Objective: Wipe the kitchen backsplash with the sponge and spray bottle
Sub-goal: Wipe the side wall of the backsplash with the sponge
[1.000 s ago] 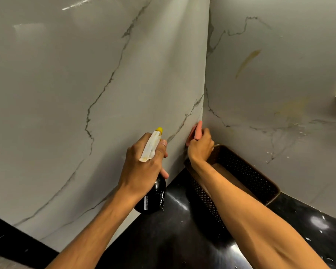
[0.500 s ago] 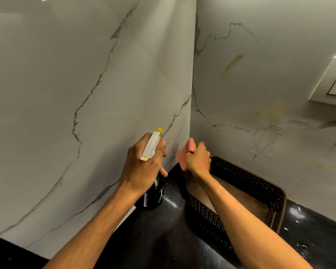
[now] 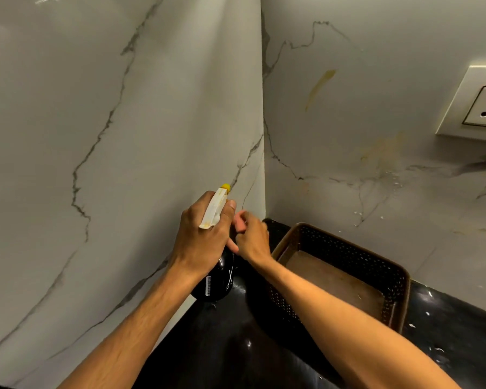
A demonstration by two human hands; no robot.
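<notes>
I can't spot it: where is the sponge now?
Head view, centre: the pink sponge is held in the right hand, low by the backsplash corner, just right of the spray bottle that the left hand grips.

The light is dim and warm, and a bright streak glares on the left backsplash (image 3: 68, 108) near the top edge. The black worktop (image 3: 227, 346) throws back small glints. The wide lens bows the walls. The right hand (image 3: 253, 237) smears slightly.
</notes>
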